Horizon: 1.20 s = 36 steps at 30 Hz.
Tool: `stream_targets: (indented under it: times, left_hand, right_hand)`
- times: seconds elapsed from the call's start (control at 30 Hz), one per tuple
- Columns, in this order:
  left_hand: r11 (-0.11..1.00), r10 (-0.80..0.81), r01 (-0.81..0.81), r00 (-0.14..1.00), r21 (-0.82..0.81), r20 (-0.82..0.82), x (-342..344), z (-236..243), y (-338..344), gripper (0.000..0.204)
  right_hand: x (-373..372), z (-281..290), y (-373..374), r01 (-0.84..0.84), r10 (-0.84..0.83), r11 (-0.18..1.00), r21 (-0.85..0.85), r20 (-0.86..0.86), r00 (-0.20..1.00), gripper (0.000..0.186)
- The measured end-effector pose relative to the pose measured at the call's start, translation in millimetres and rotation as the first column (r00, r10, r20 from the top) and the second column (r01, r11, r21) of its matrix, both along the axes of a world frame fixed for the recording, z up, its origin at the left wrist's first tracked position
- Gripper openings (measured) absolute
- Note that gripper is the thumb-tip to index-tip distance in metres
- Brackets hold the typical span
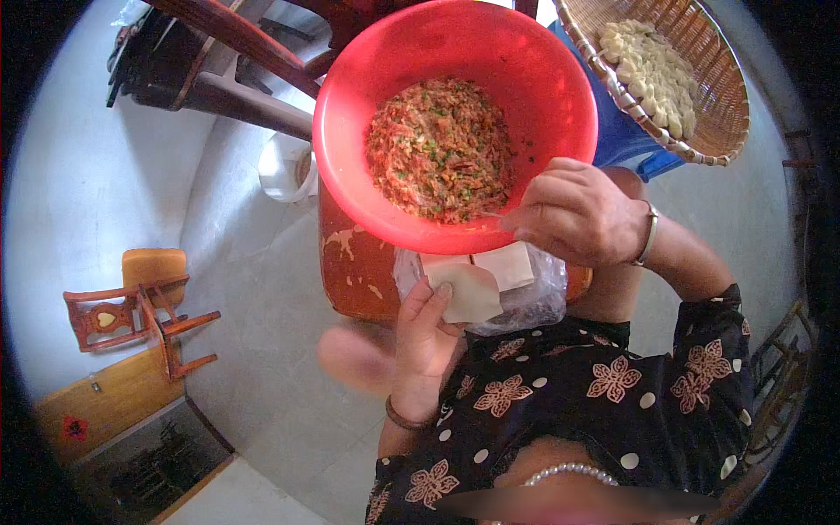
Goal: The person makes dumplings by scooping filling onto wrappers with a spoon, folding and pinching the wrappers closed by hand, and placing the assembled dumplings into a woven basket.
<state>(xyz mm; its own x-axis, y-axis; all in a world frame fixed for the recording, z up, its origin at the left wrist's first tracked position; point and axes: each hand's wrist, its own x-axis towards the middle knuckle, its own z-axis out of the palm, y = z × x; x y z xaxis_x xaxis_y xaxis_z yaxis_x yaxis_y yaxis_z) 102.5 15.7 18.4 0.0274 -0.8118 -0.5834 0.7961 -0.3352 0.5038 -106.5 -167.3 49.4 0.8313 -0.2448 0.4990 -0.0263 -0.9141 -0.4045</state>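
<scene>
Red bowl (547,96) of mixture (442,149) is standing before you, likely for reach | left hand (425,328) is pinching a pale wrapper (475,296) edgewise nearer you, likely exposing its face | right hand (577,214), at the bowl's rim, is seemingly gripping a slim utensil (495,214)

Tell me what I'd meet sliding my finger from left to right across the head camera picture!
Wooden chair with a heart shape → white container → left hand holding a pale wrapper → right hand → woven basket.
</scene>
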Motion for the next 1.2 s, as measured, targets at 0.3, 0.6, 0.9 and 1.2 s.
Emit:
stream_targets:
  times: [0.3, 0.6, 0.9, 1.2]
  left_hand:
    - [0.996, -0.038, 0.033, 0.997, -0.087, -0.063, 2.3, -2.7, -0.6, 0.035]
    - [0.985, -0.064, 0.059, 0.997, -0.162, -0.030, 0.4, -0.2, -1.6, 0.036]
    - [0.999, 0.038, -0.038, 0.999, -0.020, 0.011, -1.0, -5.4, 6.3, 0.026]
    - [0.999, 0.037, -0.039, 0.997, -0.029, -0.070, 0.6, 13.4, -2.4, 0.031]
  right_hand:
    - [-0.2, -7.0, -7.5, 0.006, -0.006, 1.000, 0.001, -0.048, 0.999, 0.025]
    - [-11.7, -6.9, -13.6, -0.122, 0.121, 0.992, 0.025, 0.021, 0.992, 0.018]
    - [-17.5, -9.2, -3.6, -0.069, 0.054, 0.987, 0.144, 0.101, 0.993, 0.014]
    - [-20.9, -4.7, 9.8, 0.072, -0.173, 0.814, 0.577, 0.122, 0.977, 0.012]
